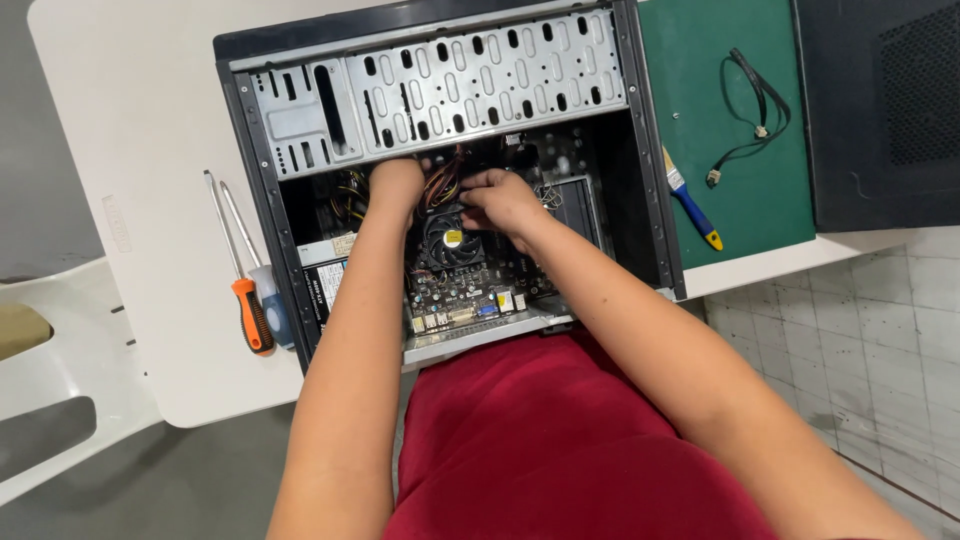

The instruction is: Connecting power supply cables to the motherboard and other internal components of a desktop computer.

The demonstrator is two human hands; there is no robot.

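An open computer case (262, 190) lies on its side on a white table (150, 120). Both my hands reach inside it. My left hand (396, 183) is buried among a bundle of red, yellow and black cables (442, 183), its fingers hidden. My right hand (500, 200) is closed around the same cables just above the black cooler fan (450, 243) with its yellow centre. Below the fan lies the motherboard (470, 295). A perforated metal drive cage (480, 80) spans the far side of the case.
Two screwdrivers, one with an orange handle (252, 315) and one with a blue handle (274, 310), lie left of the case. On a green mat (700, 120) to the right rest a blue-handled brush (692, 210) and a black cable (755, 110). A black side panel (885, 100) lies far right. A white chair (60, 400) stands at left.
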